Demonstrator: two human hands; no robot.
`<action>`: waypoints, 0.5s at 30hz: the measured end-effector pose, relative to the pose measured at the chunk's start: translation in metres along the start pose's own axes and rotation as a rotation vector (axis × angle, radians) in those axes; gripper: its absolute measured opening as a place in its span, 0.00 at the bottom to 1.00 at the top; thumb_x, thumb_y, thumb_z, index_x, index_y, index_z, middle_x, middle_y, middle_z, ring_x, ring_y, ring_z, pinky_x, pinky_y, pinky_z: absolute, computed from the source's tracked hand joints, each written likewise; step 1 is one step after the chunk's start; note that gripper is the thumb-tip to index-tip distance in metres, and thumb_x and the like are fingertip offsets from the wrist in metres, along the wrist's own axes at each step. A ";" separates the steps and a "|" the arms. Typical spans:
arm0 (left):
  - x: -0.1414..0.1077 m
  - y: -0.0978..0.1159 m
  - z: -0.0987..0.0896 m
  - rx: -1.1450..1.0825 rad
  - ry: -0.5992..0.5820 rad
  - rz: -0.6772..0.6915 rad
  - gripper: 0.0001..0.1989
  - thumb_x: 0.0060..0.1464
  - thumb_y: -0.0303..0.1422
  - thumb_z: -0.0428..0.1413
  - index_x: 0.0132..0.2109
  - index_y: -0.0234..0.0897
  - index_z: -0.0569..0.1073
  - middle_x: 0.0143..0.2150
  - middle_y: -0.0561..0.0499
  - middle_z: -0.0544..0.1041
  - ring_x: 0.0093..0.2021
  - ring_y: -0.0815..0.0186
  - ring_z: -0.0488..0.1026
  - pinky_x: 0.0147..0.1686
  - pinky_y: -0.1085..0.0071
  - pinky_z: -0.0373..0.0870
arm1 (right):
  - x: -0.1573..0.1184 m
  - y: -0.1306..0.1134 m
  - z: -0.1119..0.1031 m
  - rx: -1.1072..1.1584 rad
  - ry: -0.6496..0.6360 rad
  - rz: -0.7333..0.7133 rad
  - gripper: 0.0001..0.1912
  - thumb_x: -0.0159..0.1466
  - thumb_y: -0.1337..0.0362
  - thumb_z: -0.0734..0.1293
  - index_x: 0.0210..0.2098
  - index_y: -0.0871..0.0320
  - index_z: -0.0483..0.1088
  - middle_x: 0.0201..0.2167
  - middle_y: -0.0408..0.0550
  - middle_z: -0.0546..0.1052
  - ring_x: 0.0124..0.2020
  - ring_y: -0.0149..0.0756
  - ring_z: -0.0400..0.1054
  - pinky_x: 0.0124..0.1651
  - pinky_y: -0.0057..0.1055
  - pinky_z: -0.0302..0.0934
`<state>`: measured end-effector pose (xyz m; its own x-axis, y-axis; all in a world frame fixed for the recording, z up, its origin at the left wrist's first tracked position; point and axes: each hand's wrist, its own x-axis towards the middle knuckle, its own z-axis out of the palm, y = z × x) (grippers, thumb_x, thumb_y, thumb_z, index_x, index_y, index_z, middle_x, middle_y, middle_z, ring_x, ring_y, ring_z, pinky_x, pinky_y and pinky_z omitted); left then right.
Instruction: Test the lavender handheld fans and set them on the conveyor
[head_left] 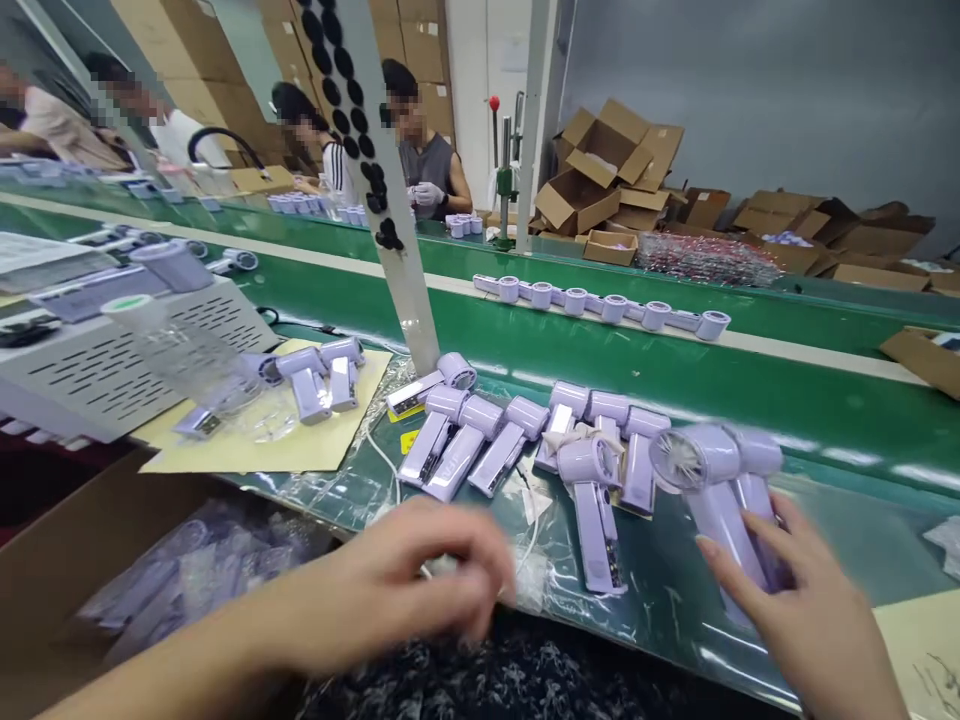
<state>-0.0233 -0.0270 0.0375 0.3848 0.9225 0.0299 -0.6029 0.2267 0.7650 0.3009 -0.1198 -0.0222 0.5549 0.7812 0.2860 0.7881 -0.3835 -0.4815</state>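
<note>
My right hand (806, 590) grips two lavender handheld fans (720, 500) side by side by their handles at the right of the bench; the nearer one shows its round grille. My left hand (442, 570) hovers over the bench's front edge, smeared by motion, its fingers loosely bent; whether it holds anything is unclear. Beside it a thin white cable (534, 510) runs over the green mat. Between the hands, one handheld fan (596, 530) lies with its handle's inside exposed. Behind it are several more lavender fans (457, 460), some with open handles.
A conveyor (750, 400) carries a row of fans (615, 308). At left stand a vented metal box (75, 370), yellow paper (300, 458) with fan parts, and a carton (45, 560) of bagged parts below. A slanted post (405, 300) rises ahead. Several co-workers (435, 160) sit across the line.
</note>
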 end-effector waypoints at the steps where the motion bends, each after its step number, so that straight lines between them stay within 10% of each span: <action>1: 0.000 -0.005 0.000 -0.015 0.016 -0.003 0.33 0.52 0.53 0.67 0.58 0.39 0.73 0.49 0.44 0.83 0.56 0.51 0.78 0.59 0.54 0.75 | -0.006 -0.024 0.002 0.046 0.014 -0.097 0.33 0.60 0.37 0.66 0.47 0.57 0.82 0.69 0.63 0.66 0.65 0.73 0.64 0.57 0.63 0.69; 7: 0.014 -0.039 -0.012 -0.080 0.140 -0.019 0.27 0.50 0.51 0.69 0.49 0.37 0.77 0.44 0.45 0.84 0.54 0.51 0.79 0.61 0.53 0.73 | -0.029 -0.162 0.034 0.219 -0.215 -0.618 0.32 0.63 0.51 0.72 0.61 0.65 0.75 0.74 0.73 0.52 0.69 0.73 0.59 0.65 0.66 0.61; 11: 0.013 -0.030 -0.046 -0.088 0.196 -0.025 0.24 0.45 0.51 0.72 0.39 0.35 0.80 0.38 0.48 0.83 0.48 0.54 0.80 0.57 0.54 0.76 | -0.023 -0.180 0.049 0.448 -0.493 -0.669 0.18 0.72 0.56 0.65 0.56 0.52 0.79 0.65 0.60 0.72 0.66 0.57 0.67 0.63 0.56 0.68; 15: 0.007 -0.022 -0.066 -0.079 0.153 -0.065 0.22 0.44 0.48 0.73 0.38 0.37 0.81 0.36 0.48 0.82 0.47 0.53 0.80 0.55 0.57 0.77 | -0.021 -0.182 0.062 0.485 -0.444 -0.670 0.19 0.72 0.68 0.59 0.49 0.56 0.82 0.60 0.58 0.77 0.62 0.50 0.72 0.62 0.50 0.70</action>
<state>-0.0531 -0.0047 -0.0215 0.3179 0.9405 -0.1204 -0.6358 0.3056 0.7088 0.1294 -0.0358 0.0081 -0.2060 0.9197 0.3342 0.6538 0.3835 -0.6523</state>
